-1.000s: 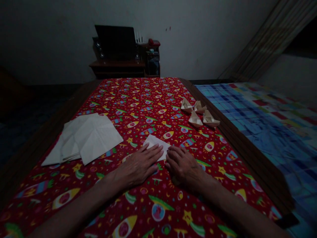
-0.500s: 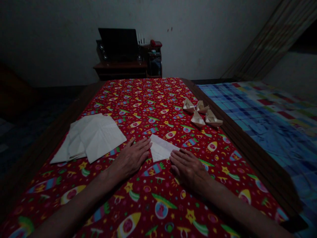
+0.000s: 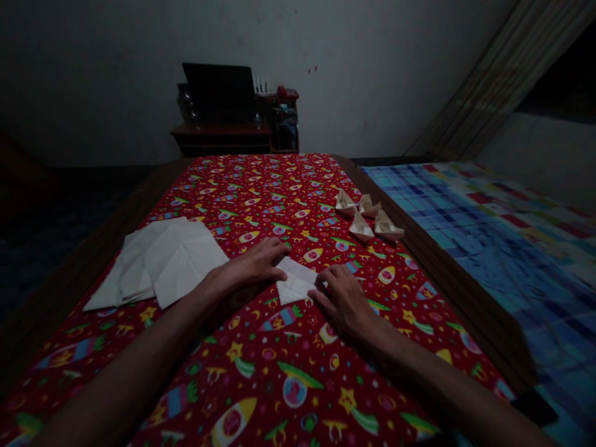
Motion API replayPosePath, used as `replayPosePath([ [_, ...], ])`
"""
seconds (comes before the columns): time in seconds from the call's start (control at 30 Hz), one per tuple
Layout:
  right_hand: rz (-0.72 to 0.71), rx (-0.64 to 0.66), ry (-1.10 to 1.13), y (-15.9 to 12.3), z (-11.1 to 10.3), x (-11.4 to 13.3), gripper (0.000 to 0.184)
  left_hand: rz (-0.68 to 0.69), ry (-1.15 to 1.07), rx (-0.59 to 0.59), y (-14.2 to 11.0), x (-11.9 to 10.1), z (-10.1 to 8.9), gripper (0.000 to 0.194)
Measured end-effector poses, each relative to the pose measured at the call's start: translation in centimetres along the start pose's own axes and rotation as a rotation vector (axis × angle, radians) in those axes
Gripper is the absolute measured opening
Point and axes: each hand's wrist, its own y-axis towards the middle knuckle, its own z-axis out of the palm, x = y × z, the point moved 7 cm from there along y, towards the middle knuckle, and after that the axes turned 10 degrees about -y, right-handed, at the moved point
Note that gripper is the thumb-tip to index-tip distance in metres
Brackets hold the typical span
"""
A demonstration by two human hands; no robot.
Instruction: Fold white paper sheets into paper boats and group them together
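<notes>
A small folded white paper lies on the red rocket-print cloth. My left hand rests at its upper left edge, fingers bent and pinching the paper's corner. At the paper's right edge my right hand has its fingertips curled onto the sheet. Both forearms lie on the cloth in the dim light.
A stack of creased white paper sheets lies to the left. Several folded paper boats sit near the table's right wooden edge. A blue checked mattress lies beyond it. A dark cabinet with a screen stands at the wall.
Both hands went from lying flat on the paper to gripping its edges with bent fingers. The left hand slid up to the top left corner; the paper looks smaller, folded.
</notes>
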Motion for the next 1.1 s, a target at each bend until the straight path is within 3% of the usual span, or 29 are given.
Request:
replayPosePath([
  [0.1,0.019,0.002,0.060,0.2,-0.2,-0.5,0.030,-0.125,-0.041,0.062,0.3,0.3,-0.2,0.034],
  [0.2,-0.003,0.004,0.057,0.3,-0.2,-0.8,0.042,-0.160,-0.061,0.088,0.5,0.2,-0.3,0.016],
  [0.47,-0.023,0.142,0.155,2.0,1.4,-1.3,0.018,-0.176,-0.186,-0.012,-1.5,0.1,-0.4,0.012],
  [0.57,-0.050,0.129,0.233,3.6,1.0,-1.2,0.008,-0.153,-0.199,-0.181,-2.5,-0.5,-1.7,0.008],
  [0.63,-0.122,-0.027,0.180,5.0,-0.7,-0.8,0.006,-0.054,-0.166,-0.376,-3.3,-1.5,-3.3,0.007],
  [0.7,-0.184,-0.195,0.005,5.9,-2.5,-0.3,0.016,0.091,-0.076,-0.567,-4.5,-2.9,-4.7,0.006],
  [0.77,-0.296,-0.255,-0.162,6.2,-3.2,0.8,0.020,0.194,0.071,-0.664,-5.5,-4.0,-5.1,0.004],
  [0.83,-0.413,-0.237,-0.263,5.9,-2.6,1.8,0.019,0.190,0.227,-0.613,-6.0,-4.2,-4.3,0.011],
  [0.93,-0.513,-0.148,-0.305,4.6,-0.6,2.6,0.017,0.131,0.375,-0.420,-6.4,-3.7,-1.8,0.017],
  [1.0,-0.527,-0.098,-0.293,3.8,0.5,2.6,0.015,0.105,0.409,-0.331,-6.8,-3.6,-0.4,0.018],
  [1.1,-0.503,-0.059,-0.247,3.3,1.3,2.1,0.013,0.097,0.412,-0.289,-7.3,-3.9,0.8,0.019],
])
